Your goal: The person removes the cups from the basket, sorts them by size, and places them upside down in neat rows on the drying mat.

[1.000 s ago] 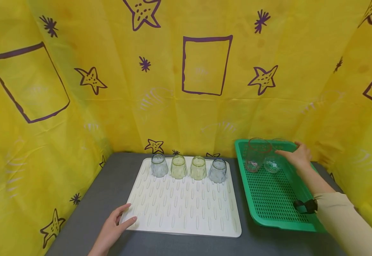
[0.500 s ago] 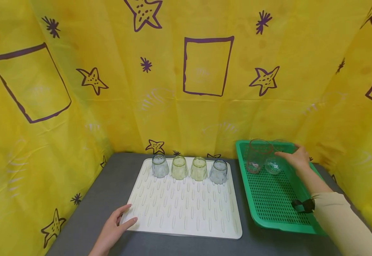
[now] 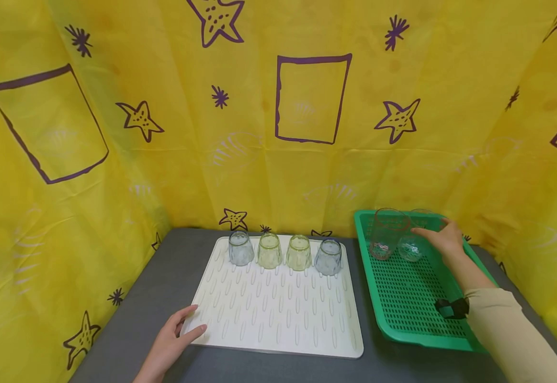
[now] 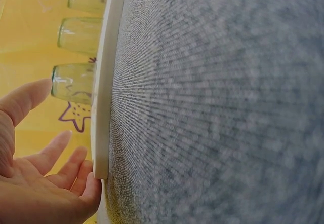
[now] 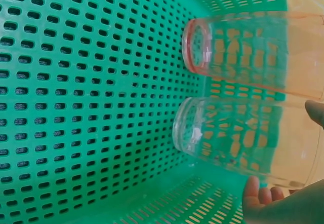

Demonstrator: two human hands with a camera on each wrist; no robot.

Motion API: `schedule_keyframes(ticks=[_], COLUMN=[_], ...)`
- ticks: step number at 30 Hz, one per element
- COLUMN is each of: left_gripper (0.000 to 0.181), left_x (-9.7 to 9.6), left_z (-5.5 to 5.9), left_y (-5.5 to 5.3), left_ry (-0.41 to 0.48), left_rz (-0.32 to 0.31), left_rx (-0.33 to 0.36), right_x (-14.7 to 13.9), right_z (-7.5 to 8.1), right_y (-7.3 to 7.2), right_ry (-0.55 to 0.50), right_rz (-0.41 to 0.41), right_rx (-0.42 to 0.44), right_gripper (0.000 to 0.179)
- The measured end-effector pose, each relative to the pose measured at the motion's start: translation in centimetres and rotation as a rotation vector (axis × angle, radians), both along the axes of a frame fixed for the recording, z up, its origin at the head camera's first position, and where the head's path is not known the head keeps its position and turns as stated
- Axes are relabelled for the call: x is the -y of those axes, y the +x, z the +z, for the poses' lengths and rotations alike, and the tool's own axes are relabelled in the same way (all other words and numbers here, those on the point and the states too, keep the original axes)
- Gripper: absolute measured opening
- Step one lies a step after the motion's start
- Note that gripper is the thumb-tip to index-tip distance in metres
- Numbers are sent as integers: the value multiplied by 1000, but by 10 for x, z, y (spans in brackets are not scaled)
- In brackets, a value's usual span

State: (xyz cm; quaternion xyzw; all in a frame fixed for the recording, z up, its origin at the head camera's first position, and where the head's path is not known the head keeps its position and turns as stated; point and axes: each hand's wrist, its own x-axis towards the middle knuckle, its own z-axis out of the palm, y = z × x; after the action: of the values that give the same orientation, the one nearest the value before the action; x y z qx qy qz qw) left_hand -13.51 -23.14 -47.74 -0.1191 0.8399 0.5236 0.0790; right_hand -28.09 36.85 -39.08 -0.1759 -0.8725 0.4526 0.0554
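Note:
At the back of the green basket (image 3: pixel 379 314), a clear drinking glass (image 5: pixel 238 138) stands upright. My right hand (image 3: pixel 443 236) holds it near the rim, thumb on one side and fingers on the other. Beside it is a taller-looking glass with a pinkish tint (image 5: pixel 243 51), apart from the hand. My left hand (image 3: pixel 170 338) rests at the near left corner of the white ridged drying mat (image 3: pixel 278 319). Its fingers are loosely bent at the mat's edge, the thumb spread away and grasping nothing.
Along the mat's far side stand a bluish glass (image 3: pixel 241 250), two yellow-green glasses (image 3: pixel 269 252) and another bluish glass (image 3: pixel 328 258), in a row. A yellow patterned cloth (image 3: pixel 307 175) hangs behind the dark grey table (image 3: pixel 158 271).
The whole head view has shifted slightly. Both hands and the glasses stay in nearly the same places; the right sleeve has moved a little to the left.

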Motion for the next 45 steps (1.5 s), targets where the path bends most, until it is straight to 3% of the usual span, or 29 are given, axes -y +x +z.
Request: schedule_keyframes(ticks=[16, 25, 32, 45], left_gripper=[74, 74, 74, 76], left_x=[-1, -1, -2, 0], left_z=[0, 1, 1, -1], left_y=[0, 0, 0, 0], left_ry=[-19, -2, -7, -8], left_rz=[13, 17, 18, 6], left_rx=[-9, -4, -14, 1], right_x=[-1, -1, -1, 0], right_z=[-4, -3, 1, 11], right_y=[0, 4, 11, 28], right_ry=[-70, -69, -40, -113], right_rz=[5, -12, -11, 30], right_rx=[-46, -30, -29, -53], right_gripper=[104, 105, 105, 109])
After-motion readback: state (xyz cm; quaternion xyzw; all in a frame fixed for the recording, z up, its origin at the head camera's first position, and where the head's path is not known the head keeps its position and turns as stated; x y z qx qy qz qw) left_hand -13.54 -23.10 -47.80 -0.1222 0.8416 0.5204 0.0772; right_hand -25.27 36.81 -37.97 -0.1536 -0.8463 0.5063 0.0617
